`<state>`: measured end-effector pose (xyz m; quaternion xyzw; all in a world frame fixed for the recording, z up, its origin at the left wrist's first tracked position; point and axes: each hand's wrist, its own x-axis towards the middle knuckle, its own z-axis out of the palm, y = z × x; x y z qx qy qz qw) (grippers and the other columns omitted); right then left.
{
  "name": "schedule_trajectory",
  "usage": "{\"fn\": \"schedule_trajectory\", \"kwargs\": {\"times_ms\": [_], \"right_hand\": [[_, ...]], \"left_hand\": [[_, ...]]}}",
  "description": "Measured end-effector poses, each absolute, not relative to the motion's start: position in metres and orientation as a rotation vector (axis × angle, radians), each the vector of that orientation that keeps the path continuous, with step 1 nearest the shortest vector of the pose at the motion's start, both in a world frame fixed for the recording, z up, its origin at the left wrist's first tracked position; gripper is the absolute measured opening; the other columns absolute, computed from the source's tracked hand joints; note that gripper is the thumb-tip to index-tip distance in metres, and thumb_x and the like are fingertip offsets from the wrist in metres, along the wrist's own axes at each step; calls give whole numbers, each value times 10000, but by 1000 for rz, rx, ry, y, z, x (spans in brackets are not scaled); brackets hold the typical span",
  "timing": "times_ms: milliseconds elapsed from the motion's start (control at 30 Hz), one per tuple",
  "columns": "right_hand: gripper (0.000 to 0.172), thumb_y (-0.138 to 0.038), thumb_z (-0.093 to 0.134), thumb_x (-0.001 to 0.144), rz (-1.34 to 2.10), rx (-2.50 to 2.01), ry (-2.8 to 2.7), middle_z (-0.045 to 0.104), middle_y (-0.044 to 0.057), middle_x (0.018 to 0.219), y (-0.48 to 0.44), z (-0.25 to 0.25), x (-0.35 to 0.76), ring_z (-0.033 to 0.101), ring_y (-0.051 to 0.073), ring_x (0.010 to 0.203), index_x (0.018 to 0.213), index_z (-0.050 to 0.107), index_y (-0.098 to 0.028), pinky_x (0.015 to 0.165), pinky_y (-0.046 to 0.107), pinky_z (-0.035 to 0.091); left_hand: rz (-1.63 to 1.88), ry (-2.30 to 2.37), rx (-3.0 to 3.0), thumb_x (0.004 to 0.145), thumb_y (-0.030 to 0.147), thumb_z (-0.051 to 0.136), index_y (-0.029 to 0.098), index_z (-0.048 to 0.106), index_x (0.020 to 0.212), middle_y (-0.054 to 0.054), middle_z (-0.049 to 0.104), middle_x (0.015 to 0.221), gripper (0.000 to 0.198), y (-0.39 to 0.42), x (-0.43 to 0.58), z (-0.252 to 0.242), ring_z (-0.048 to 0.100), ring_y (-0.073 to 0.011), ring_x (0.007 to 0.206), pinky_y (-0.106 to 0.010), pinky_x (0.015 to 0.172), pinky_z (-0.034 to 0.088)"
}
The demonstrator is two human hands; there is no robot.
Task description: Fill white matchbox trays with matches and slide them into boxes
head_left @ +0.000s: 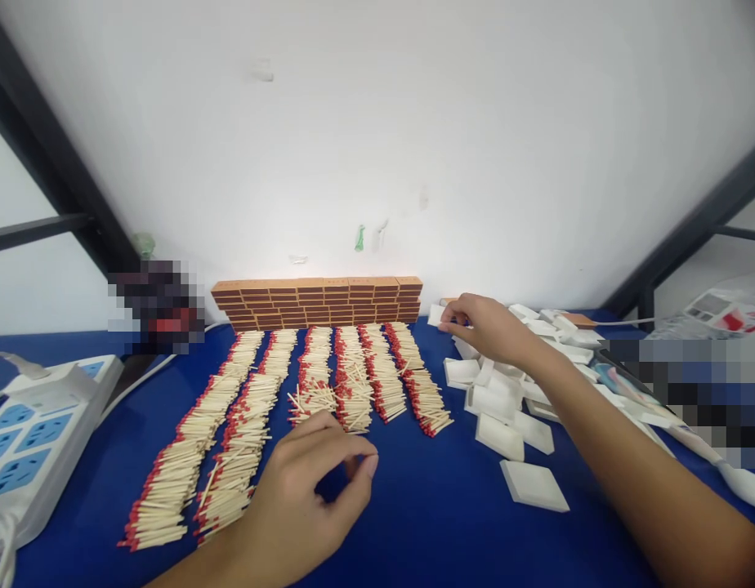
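Note:
My left hand hovers over the blue tabletop, just in front of the match rows, thumb and forefinger curled together in a loop. Nothing shows between those fingertips. Farther off to the right, my right hand pinches a small white matchbox tray by its edge. Below and beside that hand lies a loose heap of white matchbox trays, tilted various ways. Red-tipped matches are laid out in several long rows on the left and middle. Behind them stands a stacked wall of brown matchboxes.
A white power strip with blue sockets and plugged cables sits at the left. Dark metal frame bars rise on both sides. A white wall closes off the back. Plastic packaging lies at the far right.

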<state>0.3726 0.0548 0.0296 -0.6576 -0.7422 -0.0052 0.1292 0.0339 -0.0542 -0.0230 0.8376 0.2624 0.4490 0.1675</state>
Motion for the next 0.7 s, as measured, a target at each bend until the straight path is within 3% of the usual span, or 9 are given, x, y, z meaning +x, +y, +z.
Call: {"fn": "schedule_trajectory", "kwargs": {"times_ms": [167, 267, 500, 700], "right_hand": [[177, -329, 611, 1043, 745, -1149, -2465, 715, 45, 977, -4, 55, 330, 639, 174, 814, 1041, 766, -243, 684, 293, 488], [146, -208, 645, 1019, 1040, -930, -2600, 714, 38, 953, -26, 51, 303, 651, 158, 821, 989, 787, -221, 701, 277, 506], [307, 10, 670, 836, 1076, -892, -2633, 683, 8, 932, -34, 18, 281, 625, 138, 780, 978, 801, -229, 676, 254, 481], [346, 19, 666, 724, 1043, -920, -2554, 663, -11, 878, -40, 12, 275, 594, 127, 730, 950, 777, -218, 639, 244, 468]], "left_hand": [[1253, 1005, 2554, 973, 204, 690, 211, 618, 1350, -68, 758, 1123, 383, -47, 26, -25, 681, -232, 1042, -384, 936, 559], [1102, 980, 2685, 932, 340, 761, 187, 576, 1422, -120, 719, 1297, 546, -49, 26, -25, 646, -304, 1178, -475, 1046, 521], [873, 811, 2651, 857, 311, 823, 215, 746, 1034, -66, 707, 986, 216, -61, 31, -27, 622, -260, 935, -444, 872, 535], [739, 793, 2678, 820, 349, 812, 198, 764, 1056, -65, 691, 905, 284, -59, 28, -29, 638, -263, 890, -415, 815, 528]]}}
